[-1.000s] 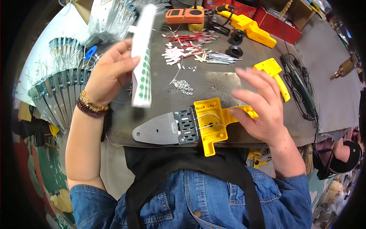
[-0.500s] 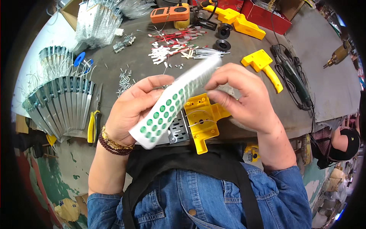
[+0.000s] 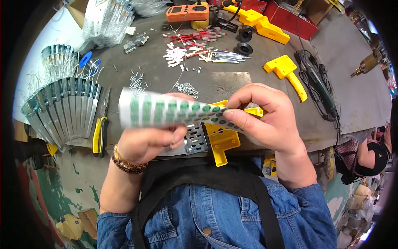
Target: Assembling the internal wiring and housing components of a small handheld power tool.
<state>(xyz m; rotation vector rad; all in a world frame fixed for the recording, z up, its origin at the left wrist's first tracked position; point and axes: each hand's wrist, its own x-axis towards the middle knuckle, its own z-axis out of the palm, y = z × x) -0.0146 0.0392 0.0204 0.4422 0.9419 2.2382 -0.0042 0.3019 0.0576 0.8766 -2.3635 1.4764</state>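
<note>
A white sheet of round green stickers [image 3: 182, 108] spans the space between my hands, curved and blurred at its left end. My right hand [image 3: 265, 118] pinches its right end between thumb and fingers. Behind and below the sheet is my left hand [image 3: 153, 143], its fingers bent, partly covered and smeared by motion; whether it grips the sheet I cannot tell. Under the sheet, at the bench's near edge, lies an open yellow plastic housing [image 3: 224, 147] with a thin wire across it. A slotted metal plate [image 3: 195, 139] lies beside the housing, partly hidden.
Left are fanned metal blades with wires [image 3: 68, 112] and yellow-handled pliers [image 3: 100, 135]. Beyond my hands lie screws [image 3: 137, 81], nuts [image 3: 187, 89], red-wired parts [image 3: 195, 39] and an orange meter [image 3: 187, 13]. Right are a yellow handle piece [image 3: 286, 72] and a corded dark tool [image 3: 317, 85].
The sticker sheet has swung from a steep slant to nearly level, its left end rising. My right hand has closed on its right end. My left hand has moved lower beneath it.
</note>
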